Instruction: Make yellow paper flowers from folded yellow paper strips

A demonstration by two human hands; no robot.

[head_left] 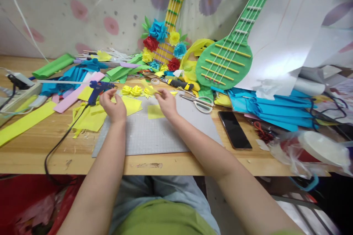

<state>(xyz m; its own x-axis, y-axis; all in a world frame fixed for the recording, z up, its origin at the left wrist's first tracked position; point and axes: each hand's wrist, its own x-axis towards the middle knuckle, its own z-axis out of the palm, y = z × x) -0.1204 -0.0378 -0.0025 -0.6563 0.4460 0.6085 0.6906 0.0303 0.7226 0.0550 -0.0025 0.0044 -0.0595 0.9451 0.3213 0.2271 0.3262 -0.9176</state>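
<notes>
Mat (154, 140) mid-tabletop (193, 167), near front edge. Loose sheet (154, 112) on mat; rosettes (136, 90) at its rear, tape roll (155, 81) behind them. Glue gun (94, 91) left of rosettes, power strip (20, 99) far left. Scissors (203, 105) at mat's rear right; phone (234, 129) right of mat, tub (311, 147) farther right. Lute (224, 64) behind scissors.

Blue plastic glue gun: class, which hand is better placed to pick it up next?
Probably the left hand: it is close beside the glue gun, while the right hand, farther off, holds a yellow paper strip.
</notes>
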